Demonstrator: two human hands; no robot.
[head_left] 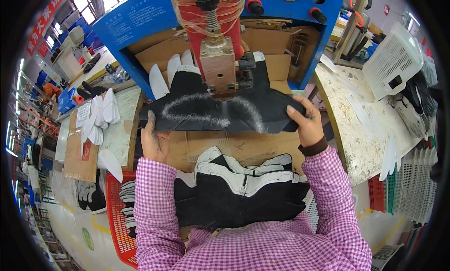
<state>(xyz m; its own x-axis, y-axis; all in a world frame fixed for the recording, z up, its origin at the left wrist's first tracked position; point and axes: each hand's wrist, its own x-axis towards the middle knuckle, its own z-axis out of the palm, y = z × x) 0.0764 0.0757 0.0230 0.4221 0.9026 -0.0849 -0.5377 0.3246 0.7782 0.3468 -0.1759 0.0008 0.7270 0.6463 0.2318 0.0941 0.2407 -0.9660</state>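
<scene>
A black shoe upper (197, 123) with rough white powdery marks is stretched out flat between my hands, beneath the metal head (218, 67) of a press machine. My left hand (155, 142) grips its left end, and my right hand (308, 123) holds the right end with the thumb on top. The middle of the piece's far part is hidden by the machine head. Closer to my body lies a stack of black shoe uppers (239, 207) with white curved edges.
The blue machine frame (136, 24) surrounds the work spot, lined with cardboard. White sole-shaped pieces (105, 109) lie on the left table. A red basket (123, 238) with more pieces stands at lower left. On the right table (361, 144) are white pieces and a white basket (393, 60).
</scene>
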